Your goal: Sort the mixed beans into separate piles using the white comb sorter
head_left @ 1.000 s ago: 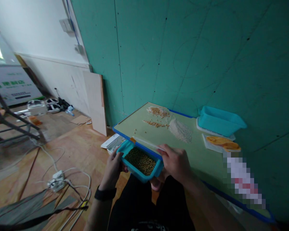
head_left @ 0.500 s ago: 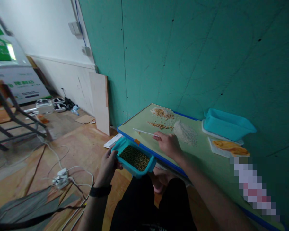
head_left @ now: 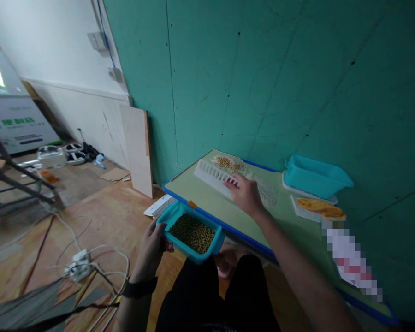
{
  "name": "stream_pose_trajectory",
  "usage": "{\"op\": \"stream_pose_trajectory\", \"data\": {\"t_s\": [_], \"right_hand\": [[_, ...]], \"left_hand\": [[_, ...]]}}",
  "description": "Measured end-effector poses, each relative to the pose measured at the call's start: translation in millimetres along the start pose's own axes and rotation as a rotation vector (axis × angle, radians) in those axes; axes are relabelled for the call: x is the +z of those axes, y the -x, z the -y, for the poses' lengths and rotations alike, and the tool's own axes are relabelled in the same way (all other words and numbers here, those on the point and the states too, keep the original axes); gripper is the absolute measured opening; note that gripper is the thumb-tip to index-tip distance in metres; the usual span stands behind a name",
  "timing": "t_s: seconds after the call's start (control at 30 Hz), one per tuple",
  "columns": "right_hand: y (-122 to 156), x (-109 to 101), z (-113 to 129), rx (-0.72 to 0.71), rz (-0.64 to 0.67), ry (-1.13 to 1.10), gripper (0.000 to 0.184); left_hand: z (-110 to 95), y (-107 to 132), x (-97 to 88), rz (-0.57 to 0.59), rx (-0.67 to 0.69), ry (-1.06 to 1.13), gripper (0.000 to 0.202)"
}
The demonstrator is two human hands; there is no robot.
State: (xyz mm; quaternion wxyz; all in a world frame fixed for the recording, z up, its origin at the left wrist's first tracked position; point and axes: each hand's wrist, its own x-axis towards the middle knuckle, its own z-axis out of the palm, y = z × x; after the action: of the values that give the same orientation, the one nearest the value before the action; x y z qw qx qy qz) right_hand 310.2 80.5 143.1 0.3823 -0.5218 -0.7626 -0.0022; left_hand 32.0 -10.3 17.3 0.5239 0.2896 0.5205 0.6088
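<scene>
My left hand (head_left: 154,240) grips the left end of a turquoise plastic bin (head_left: 198,258) at the table's front edge. Inside lie green beans (head_left: 184,226) on the left and yellowish soybeans (head_left: 204,239) on the right. My right hand (head_left: 245,193) is closed on a white slotted plastic strip (head_left: 210,180), tilted above the table (head_left: 186,184) so its row of slots shows. Behind the strip, a pile of soybeans (head_left: 228,163) sits near the far edge. A heap of white grains, probably rice (head_left: 268,192), lies to the right, partly hidden by my right hand.
Further right on the table stand another turquoise bin (head_left: 318,177) on a white base and an orange cloth (head_left: 320,210) on a white tray. A green wall (head_left: 207,83) rises behind. Cables and a power strip (head_left: 79,266) lie on the floor at left.
The slotted strip has turned from edge-on to showing its broad face, and lifted towards the soybean pile. My left hand keeps the bin in much the same place. The view has shifted slightly.
</scene>
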Motion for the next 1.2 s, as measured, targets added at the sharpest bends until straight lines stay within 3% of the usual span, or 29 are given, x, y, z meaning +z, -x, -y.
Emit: {"op": "stream_pose_trajectory", "data": {"t_s": [0.13, 0.23, 0.73, 1.2], "right_hand": [[-29, -1, -52, 0.125, -0.154, -0.004, 0.018], [-27, 3, -68, 0.141, -0.132, 0.013, 0.019], [-23, 10, -71, 0.124, 0.01, 0.105, 0.017], [-22, 12, -69, 0.065, 0.014, 0.037, 0.017]], "left_hand": [[10, 3, 5.5, -0.01, -0.028, 0.003, 0.057], [16, 6, 9.5, 0.034, -0.044, -0.004, 0.061], [15, 11, 19.1, 0.03, -0.1, -0.055, 0.07], [12, 14, 20.0, 0.043, -0.078, -0.067, 0.066]]}}
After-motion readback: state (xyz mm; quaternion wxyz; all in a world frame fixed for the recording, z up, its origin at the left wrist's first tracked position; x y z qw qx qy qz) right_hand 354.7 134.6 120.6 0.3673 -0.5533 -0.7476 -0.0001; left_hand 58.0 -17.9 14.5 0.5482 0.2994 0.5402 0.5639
